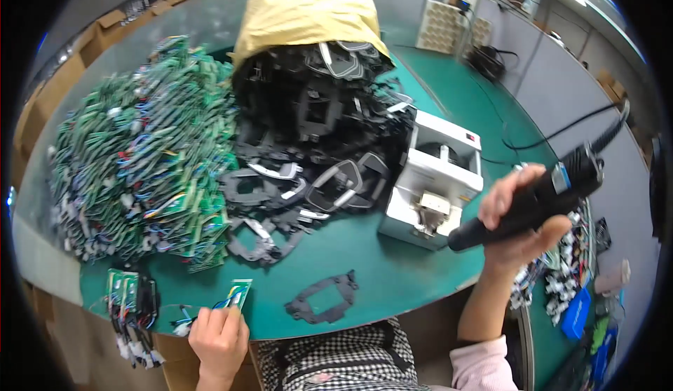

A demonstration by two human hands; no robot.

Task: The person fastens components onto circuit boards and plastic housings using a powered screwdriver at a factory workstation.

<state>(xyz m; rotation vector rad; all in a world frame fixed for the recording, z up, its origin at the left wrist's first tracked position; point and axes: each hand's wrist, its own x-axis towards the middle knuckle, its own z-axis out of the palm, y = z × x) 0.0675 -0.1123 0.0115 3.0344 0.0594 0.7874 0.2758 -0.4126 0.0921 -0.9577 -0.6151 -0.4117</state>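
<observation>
a green worktop (pixel 392 279) fills the view, its near edge curving just above the person's checked clothing, with cardboard boxes along its far left rim. the left hand (pixel 219 336) rests at that near edge, its fingers (pixel 226 317) closed together on one small green circuit board (pixel 238 294) that lies flat on the worktop, poking out beyond the fingertips. left of those fingers lies a small cluster of more boards with wires (pixel 130 300), too tangled to count. beyond them rises a big heap of green circuit boards (pixel 140 153), and beside it a heap of black plastic frames (pixel 315 132) spilling from one yellow sack (pixel 308 5). one single black frame (pixel 324 297) lies alone to the right of the left fingers, with bare green surface around it, the widest open patch on the near side. the right hand (pixel 522 219) is raised off the surface, its fingers wrapped tight around one black electric screwdriver (pixel 533 198) whose cable trails up to the right. just left of those fingers stands one white box-shaped device (pixel 434 181). below the right hand lies a pile of small parts (pixel 561 265), uncountable.
</observation>
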